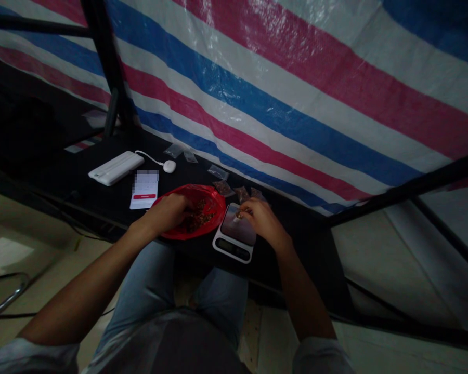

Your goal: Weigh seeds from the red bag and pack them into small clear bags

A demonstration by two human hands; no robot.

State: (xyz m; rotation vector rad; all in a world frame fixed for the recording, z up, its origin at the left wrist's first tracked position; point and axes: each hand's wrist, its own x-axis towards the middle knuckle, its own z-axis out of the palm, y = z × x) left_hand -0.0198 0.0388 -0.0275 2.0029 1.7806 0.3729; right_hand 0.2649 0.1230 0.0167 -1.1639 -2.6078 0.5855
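Note:
My left hand (172, 213) reaches into a red plastic bag (171, 232) that lies spread open on the black table. Loose small brown pieces (198, 217) lie inside it. The fingers are curled down at the pieces, and their tips are partly hidden. To the right of the bag stands a white digital scale (234, 249) with a dark top plate. Over the plate, my right hand (262, 218) has its fingers closed round what looks like a small clear bag of brown pieces (244, 212). The dim light blurs its outline.
Small filled bags (223, 188) lie behind the scale, and several clear bags (174, 150) lie farther left. A phone (144, 189), a white power bank (116, 167) and a round white device (169, 166) on a cable are at the left. A striped plastic sheet (257, 104) hangs behind the table.

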